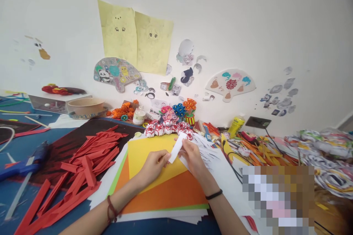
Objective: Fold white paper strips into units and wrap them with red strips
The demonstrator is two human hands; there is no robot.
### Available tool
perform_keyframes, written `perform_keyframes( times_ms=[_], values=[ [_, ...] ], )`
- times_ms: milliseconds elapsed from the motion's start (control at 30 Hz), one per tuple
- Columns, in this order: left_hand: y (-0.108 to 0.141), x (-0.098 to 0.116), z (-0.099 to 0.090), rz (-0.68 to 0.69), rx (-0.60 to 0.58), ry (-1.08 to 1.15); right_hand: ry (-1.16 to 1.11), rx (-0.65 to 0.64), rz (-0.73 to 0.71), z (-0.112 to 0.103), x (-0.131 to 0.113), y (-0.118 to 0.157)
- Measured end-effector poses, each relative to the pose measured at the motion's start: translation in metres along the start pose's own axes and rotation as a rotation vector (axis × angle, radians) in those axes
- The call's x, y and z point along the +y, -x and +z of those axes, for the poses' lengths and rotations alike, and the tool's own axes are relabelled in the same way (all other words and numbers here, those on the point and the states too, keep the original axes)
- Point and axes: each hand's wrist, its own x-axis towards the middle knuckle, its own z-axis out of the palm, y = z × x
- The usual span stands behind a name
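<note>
Between my two hands is a small white paper strip [177, 148], held slanted above a stack of coloured paper. My left hand [156, 165] pinches its lower left end between thumb and finger. Farther up on the right side, my right hand [192, 156] grips the strip, with some fingers hidden behind it. Beneath my hands lie a yellow sheet [149, 147] and an orange sheet [171, 194], with green and white sheets under them. Just beyond stands a row of red-and-white paper flowers [167, 128].
Folded red paper strips [91, 165] are heaped on the left, beside a blue glue gun [30, 163]. Loose white strips [206, 150] lie right of my hands. A yellow bottle [236, 125], a black cable [234, 169] and orange paper pieces [261, 150] are farther right.
</note>
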Motion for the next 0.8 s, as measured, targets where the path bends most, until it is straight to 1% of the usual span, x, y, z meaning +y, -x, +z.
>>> perform_keyframes(
  times_ms=[100,167,200,300,367,467,633,700,800],
  values=[
    [-0.001,-0.002,0.002,-0.007,-0.028,0.028,0.022,-0.073,0.015,0.003,0.003,0.002],
    [-0.001,-0.001,0.001,-0.012,-0.040,0.025,0.038,-0.069,0.018,0.003,0.004,0.002],
    [0.000,0.000,0.000,-0.009,-0.019,0.012,0.049,-0.054,0.023,0.002,0.005,0.002],
    [-0.001,0.003,-0.006,0.019,0.130,-0.038,0.110,0.005,0.033,0.000,0.008,0.000],
    [-0.001,0.005,-0.010,0.039,0.200,-0.035,0.179,0.024,0.031,-0.001,0.010,-0.001],
    [-0.002,0.007,-0.013,0.028,0.230,-0.007,0.283,-0.002,0.009,0.002,0.015,-0.002],
    [-0.002,0.007,-0.012,0.026,0.268,0.012,0.459,-0.076,-0.049,0.014,0.017,0.005],
    [-0.003,0.006,-0.014,0.020,0.283,0.014,0.475,-0.113,-0.053,0.019,0.016,0.009],
    [-0.005,0.003,-0.017,0.005,0.299,-0.024,0.433,-0.158,-0.055,0.023,0.014,0.011]
  ],
)
